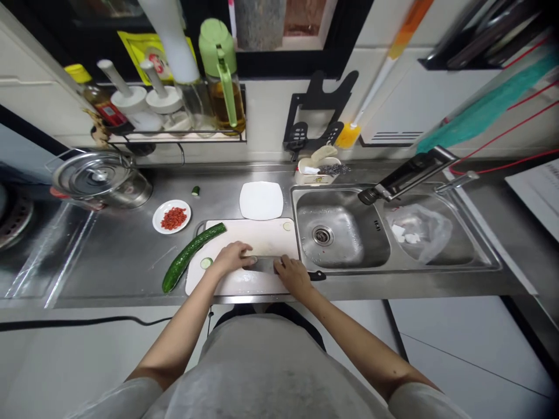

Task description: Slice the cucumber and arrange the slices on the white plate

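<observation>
Head view: knife [262,265], nr side of cutting board [257,234]. R hand [294,277]: closed on knife, nr handle. L hand [232,258]: at blade's left end; grip or mere touch, can't tell. Step, prob.: positioning knife; next move prob. needing firm handle hold. Cucumber [187,259]: across board's left edge, poss. obstructing. Far: white plate [261,201]. Right: sink [349,230].

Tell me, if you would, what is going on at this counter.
A person has both hands at a knife on a white cutting board: the right hand is over it, with the black handle showing beyond, and the left hand is at its other end. A long cucumber lies across the board's left edge, and two cut slices sit on the board.
</observation>
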Demonstrator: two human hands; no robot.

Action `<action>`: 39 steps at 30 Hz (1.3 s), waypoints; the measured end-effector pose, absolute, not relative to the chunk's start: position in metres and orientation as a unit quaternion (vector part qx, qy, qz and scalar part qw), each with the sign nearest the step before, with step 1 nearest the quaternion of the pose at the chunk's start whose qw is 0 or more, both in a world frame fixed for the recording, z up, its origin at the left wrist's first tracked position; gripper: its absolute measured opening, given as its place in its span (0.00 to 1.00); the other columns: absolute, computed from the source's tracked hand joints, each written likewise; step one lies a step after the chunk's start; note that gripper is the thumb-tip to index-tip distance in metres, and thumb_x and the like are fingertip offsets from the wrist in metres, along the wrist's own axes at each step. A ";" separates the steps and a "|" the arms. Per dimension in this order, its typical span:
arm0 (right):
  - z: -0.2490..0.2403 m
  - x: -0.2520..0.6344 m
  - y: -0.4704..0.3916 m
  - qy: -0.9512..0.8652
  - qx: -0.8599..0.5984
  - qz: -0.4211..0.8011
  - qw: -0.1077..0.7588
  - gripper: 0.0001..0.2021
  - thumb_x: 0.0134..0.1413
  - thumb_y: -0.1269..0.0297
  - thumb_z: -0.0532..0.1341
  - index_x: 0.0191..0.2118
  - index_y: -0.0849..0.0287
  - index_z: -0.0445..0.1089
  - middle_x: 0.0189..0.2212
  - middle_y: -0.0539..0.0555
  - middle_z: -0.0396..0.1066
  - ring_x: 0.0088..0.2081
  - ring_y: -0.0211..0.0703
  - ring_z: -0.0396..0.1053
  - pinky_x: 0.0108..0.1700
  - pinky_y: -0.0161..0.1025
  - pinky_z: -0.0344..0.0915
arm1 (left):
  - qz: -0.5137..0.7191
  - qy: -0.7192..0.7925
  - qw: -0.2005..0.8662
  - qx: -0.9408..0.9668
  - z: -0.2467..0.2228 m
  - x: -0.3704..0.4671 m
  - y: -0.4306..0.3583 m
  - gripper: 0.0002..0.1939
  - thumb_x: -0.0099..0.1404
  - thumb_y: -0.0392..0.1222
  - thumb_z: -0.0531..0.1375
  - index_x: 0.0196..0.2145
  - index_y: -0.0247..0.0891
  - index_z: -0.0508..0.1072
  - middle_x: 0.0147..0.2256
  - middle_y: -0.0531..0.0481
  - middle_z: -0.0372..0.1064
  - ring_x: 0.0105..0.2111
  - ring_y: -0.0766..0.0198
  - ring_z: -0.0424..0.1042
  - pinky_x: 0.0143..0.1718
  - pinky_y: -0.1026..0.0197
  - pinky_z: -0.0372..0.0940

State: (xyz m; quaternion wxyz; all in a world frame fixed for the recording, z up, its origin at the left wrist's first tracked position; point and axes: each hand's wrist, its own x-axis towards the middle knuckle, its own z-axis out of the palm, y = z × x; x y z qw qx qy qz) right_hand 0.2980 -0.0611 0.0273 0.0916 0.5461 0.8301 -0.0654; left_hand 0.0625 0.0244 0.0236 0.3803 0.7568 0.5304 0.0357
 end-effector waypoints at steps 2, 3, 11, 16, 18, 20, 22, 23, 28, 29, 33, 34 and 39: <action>0.029 0.297 -0.060 0.836 0.539 -0.059 0.091 0.15 0.64 0.69 0.50 0.53 0.57 0.65 0.44 0.60 0.67 0.37 0.43 0.65 0.39 0.40 0.55 | 0.011 0.522 0.390 0.759 0.022 0.051 0.015 0.20 0.52 0.50 0.66 0.43 0.44 0.76 0.37 0.50 0.71 0.38 0.60 0.69 0.38 0.62 0.61; 0.030 0.296 -0.060 0.839 0.534 -0.054 0.089 0.15 0.64 0.69 0.50 0.53 0.57 0.65 0.44 0.60 0.67 0.37 0.43 0.65 0.39 0.40 0.55 | 0.006 0.520 0.390 0.760 0.021 0.049 0.013 0.18 0.52 0.48 0.66 0.41 0.43 0.76 0.36 0.51 0.71 0.37 0.60 0.69 0.37 0.63 0.61; 0.035 0.288 -0.062 0.859 0.507 -0.015 0.072 0.15 0.66 0.67 0.48 0.52 0.56 0.65 0.43 0.59 0.67 0.37 0.43 0.63 0.39 0.40 0.52 | 0.037 0.485 0.393 0.781 0.019 0.043 0.014 0.12 0.54 0.43 0.62 0.37 0.41 0.76 0.34 0.51 0.70 0.34 0.63 0.68 0.36 0.64 0.60; 0.037 0.288 -0.063 0.861 0.505 -0.015 0.066 0.14 0.65 0.68 0.49 0.53 0.56 0.64 0.43 0.58 0.66 0.36 0.42 0.62 0.39 0.39 0.51 | 0.047 0.479 0.456 0.748 0.014 0.041 0.017 0.13 0.52 0.44 0.63 0.37 0.40 0.76 0.31 0.53 0.69 0.30 0.65 0.67 0.32 0.65 0.60; 0.037 0.287 -0.063 0.862 0.502 -0.016 0.067 0.14 0.65 0.69 0.49 0.53 0.56 0.64 0.43 0.58 0.66 0.36 0.42 0.62 0.39 0.39 0.51 | 0.054 0.483 0.465 0.740 0.012 0.041 0.017 0.13 0.50 0.43 0.63 0.36 0.39 0.75 0.32 0.53 0.69 0.30 0.65 0.67 0.31 0.65 0.60; 0.037 0.286 -0.063 0.862 0.501 -0.019 0.073 0.14 0.65 0.69 0.49 0.53 0.56 0.64 0.43 0.58 0.66 0.37 0.42 0.62 0.39 0.40 0.52 | 0.063 0.485 0.465 0.738 0.010 0.041 0.018 0.13 0.49 0.42 0.64 0.35 0.39 0.75 0.32 0.53 0.70 0.30 0.65 0.67 0.30 0.65 0.60; 0.037 0.284 -0.063 0.862 0.499 -0.021 0.082 0.14 0.65 0.69 0.49 0.53 0.56 0.64 0.43 0.58 0.66 0.37 0.43 0.62 0.39 0.40 0.52 | 0.071 0.484 0.464 0.738 0.009 0.040 0.018 0.13 0.49 0.41 0.64 0.34 0.39 0.75 0.32 0.53 0.70 0.30 0.65 0.67 0.30 0.65 0.60; 0.037 0.284 -0.063 0.862 0.498 -0.021 0.086 0.14 0.65 0.68 0.49 0.53 0.56 0.64 0.43 0.59 0.66 0.37 0.43 0.62 0.39 0.40 0.52 | 0.072 0.484 0.466 0.737 0.008 0.039 0.019 0.12 0.49 0.41 0.64 0.34 0.39 0.75 0.32 0.53 0.70 0.30 0.66 0.67 0.30 0.66 0.60; 0.037 0.280 -0.063 0.859 0.502 -0.021 0.095 0.15 0.66 0.68 0.48 0.53 0.57 0.64 0.44 0.59 0.66 0.38 0.44 0.62 0.38 0.41 0.51 | 0.090 0.484 0.480 0.726 0.004 0.039 0.020 0.09 0.53 0.44 0.63 0.32 0.38 0.74 0.31 0.53 0.71 0.29 0.67 0.67 0.30 0.66 0.60; 0.038 0.280 -0.063 0.859 0.502 -0.019 0.098 0.15 0.66 0.68 0.48 0.53 0.57 0.65 0.44 0.59 0.66 0.38 0.44 0.62 0.38 0.41 0.51 | 0.098 0.490 0.481 0.720 0.003 0.040 0.020 0.09 0.53 0.44 0.63 0.31 0.38 0.74 0.31 0.53 0.71 0.29 0.67 0.67 0.30 0.66 0.60; 0.040 0.284 -0.066 0.854 0.508 -0.018 0.110 0.15 0.66 0.68 0.48 0.52 0.57 0.66 0.44 0.59 0.66 0.38 0.44 0.63 0.38 0.41 0.51 | 0.120 0.533 0.491 0.679 0.000 0.042 0.020 0.07 0.56 0.44 0.62 0.31 0.37 0.73 0.28 0.53 0.70 0.27 0.67 0.66 0.29 0.66 0.59; 0.041 0.287 -0.068 0.851 0.512 -0.022 0.111 0.14 0.65 0.68 0.49 0.52 0.57 0.66 0.43 0.59 0.67 0.37 0.44 0.63 0.38 0.40 0.50 | 0.121 0.552 0.484 0.668 0.000 0.042 0.021 0.07 0.56 0.44 0.61 0.30 0.37 0.72 0.27 0.53 0.70 0.27 0.67 0.66 0.28 0.66 0.59; 0.048 0.311 -0.084 0.828 0.545 -0.069 0.110 0.13 0.65 0.65 0.50 0.49 0.58 0.68 0.41 0.57 0.69 0.37 0.43 0.65 0.36 0.38 0.50 | 0.083 0.623 0.394 0.671 0.006 0.040 0.021 0.03 0.56 0.37 0.59 0.30 0.39 0.72 0.28 0.52 0.71 0.27 0.65 0.67 0.30 0.65 0.58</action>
